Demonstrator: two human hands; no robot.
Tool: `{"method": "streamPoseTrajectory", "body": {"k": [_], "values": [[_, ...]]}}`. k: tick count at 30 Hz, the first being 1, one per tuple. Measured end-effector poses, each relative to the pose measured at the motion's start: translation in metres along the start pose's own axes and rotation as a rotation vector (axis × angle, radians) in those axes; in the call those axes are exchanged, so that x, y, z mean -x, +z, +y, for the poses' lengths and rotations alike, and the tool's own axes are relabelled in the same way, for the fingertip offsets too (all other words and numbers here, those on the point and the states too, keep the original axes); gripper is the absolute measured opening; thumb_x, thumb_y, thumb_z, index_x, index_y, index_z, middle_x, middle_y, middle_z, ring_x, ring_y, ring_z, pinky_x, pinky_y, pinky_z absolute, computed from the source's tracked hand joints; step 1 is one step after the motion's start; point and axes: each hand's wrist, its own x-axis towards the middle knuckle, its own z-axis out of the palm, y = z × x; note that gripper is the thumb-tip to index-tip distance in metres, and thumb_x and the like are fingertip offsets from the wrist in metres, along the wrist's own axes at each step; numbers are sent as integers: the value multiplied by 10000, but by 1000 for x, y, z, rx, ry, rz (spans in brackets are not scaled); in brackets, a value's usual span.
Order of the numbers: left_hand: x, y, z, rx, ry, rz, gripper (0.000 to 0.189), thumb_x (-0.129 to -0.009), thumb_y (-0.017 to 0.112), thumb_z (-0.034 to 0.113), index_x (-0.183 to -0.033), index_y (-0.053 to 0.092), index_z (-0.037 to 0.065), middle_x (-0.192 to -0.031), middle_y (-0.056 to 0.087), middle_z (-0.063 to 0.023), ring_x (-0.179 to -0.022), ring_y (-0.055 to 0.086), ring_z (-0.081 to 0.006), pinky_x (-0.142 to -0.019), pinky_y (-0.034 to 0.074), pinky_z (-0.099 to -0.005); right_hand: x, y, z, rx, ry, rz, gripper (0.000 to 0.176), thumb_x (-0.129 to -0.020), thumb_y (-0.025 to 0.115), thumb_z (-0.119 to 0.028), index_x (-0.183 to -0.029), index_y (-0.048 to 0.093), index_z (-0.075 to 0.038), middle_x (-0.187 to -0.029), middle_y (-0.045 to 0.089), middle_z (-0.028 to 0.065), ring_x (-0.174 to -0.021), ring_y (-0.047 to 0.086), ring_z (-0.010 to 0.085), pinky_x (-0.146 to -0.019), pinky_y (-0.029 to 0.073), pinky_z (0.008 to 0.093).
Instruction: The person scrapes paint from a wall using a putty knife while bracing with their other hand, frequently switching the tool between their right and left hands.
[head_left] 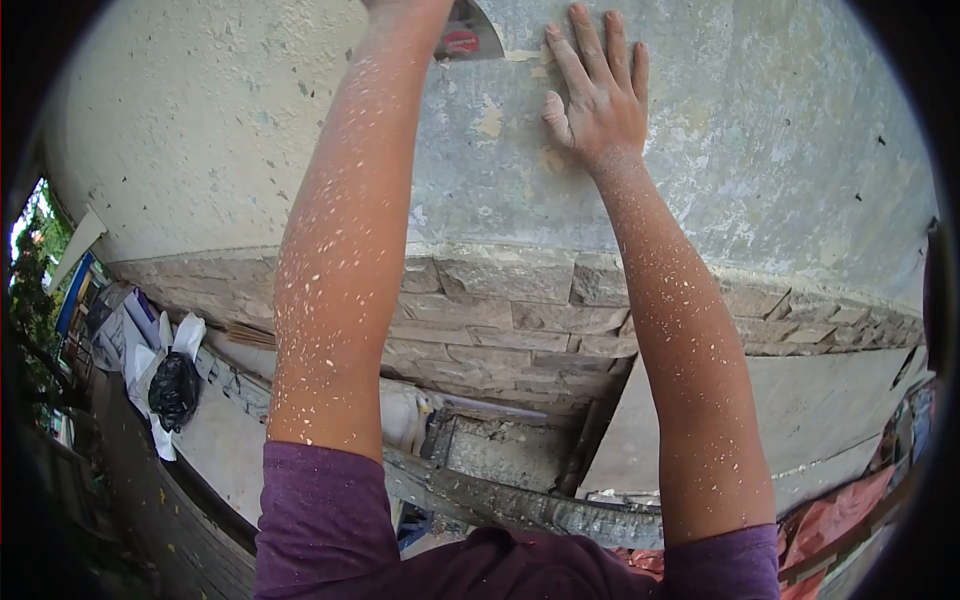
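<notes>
At the top edge, my left hand [408, 6] is mostly cut off by the frame, its fingers out of sight. Beside it shows the metal blade of a scraper [470, 32] with a red label, held against the wall; the handle is hidden. My right hand [605, 105] lies flat on the wall with fingers spread, holding nothing. The wall [740, 150] has cream paint on the left and a bare, patchy grey surface around both hands. Small pale flakes and dust cover both forearms.
Below the painted part runs a band of stone cladding [510, 290]. A weathered plank [540, 508] crosses beneath me. A black plastic bag [174, 390] and white sheets lie at left; a leaning board [760, 410] and reddish sheeting [840, 515] are at right.
</notes>
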Motion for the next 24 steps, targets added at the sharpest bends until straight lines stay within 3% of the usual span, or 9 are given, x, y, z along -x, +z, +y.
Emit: {"method": "streamPoseTrajectory", "body": {"k": [2, 5, 12, 13, 14, 15, 20, 22, 24], "values": [[38, 6, -11, -58, -87, -41, 235, -809, 627, 159, -664, 508, 17, -575, 526, -27, -512, 510, -142, -474, 383, -313, -4, -7, 6, -197, -64, 51, 650, -797, 465, -431, -1352, 500, -95, -1530, 309, 127, -1433, 224, 359, -1143, 163, 548], [60, -11, -34, -124, -134, -54, 222, -799, 627, 147, -665, 519, 7, -588, 535, -30, -544, 527, -145, -494, 394, -314, -3, -10, 5, -305, -48, 89, 651, -780, 434, -396, -1352, 500, -93, -1514, 334, 138, -1425, 241, 366, -1140, 175, 546], [41, -15, 9, 107, -191, 71, 242, -827, 600, 133, -637, 479, 44, -542, 478, -23, -444, 477, -129, -424, 390, -298, -4, -6, 11, -325, -57, 103, 661, -749, 469, -362, -1346, 497, -80, -1507, 342, 140, -1424, 240, 367, -1141, 187, 538], [58, -20, 1, 75, -302, 27, 271, -840, 583, 124, -617, 443, 58, -518, 446, -25, -413, 461, -124, -394, 390, -286, -2, -1, 10, -337, -42, 128, 657, -740, 503, -354, -1371, 479, -172, -1532, 299, 57, -1440, 202, 295, -1165, 158, 511], [84, -30, -37, 47, -151, 52, 261, -836, 579, 105, -620, 439, 59, -518, 447, -24, -415, 460, -121, -394, 393, -287, 3, 3, 8, -354, -30, 150, 674, -731, 536, -346, -1397, 462, -263, -1557, 257, -27, -1456, 163, 224, -1188, 130, 484], [98, -34, -68, 27, 11, 74, 252, -831, 574, 85, -623, 436, 60, -519, 447, -23, -417, 460, -118, -394, 397, -288, 4, 2, 7, -353, -29, 162, 674, -731, 536, -346, -1397, 462, -263, -1557, 257, -27, -1456, 163, 224, -1188, 130, 484], [52, -29, 10, 170, 45, 25, 158, -823, 552, 57, -703, 452, 36, -569, 509, -44, -442, 476, -109, -405, 382, -268, 2, -1, 6, -302, -9, 127, 695, -675, 544, -336, -1361, 506, -236, -1542, 295, -18, -1450, 189, 223, -1188, 147, 468], [41, -23, 18, 156, -175, 92, 180, -825, 560, 66, -683, 455, 34, -571, 519, -44, -460, 493, -112, -422, 390, -270, 6, 1, 7, -321, -18, 126, 696, -674, 545, -335, -1362, 506, -236, -1543, 293, -18, -1451, 188, 221, -1188, 150, 466], [55, -32, -13, 108, -132, 57, 172, -827, 565, 74, -698, 463, 26, -573, 520, -45, -468, 500, -114, -430, 395, -269, 4, 1, 10, -335, -28, 158, 697, -672, 545, -333, -1362, 505, -236, -1544, 292, -17, -1452, 186, 220, -1188, 153, 465]]}}
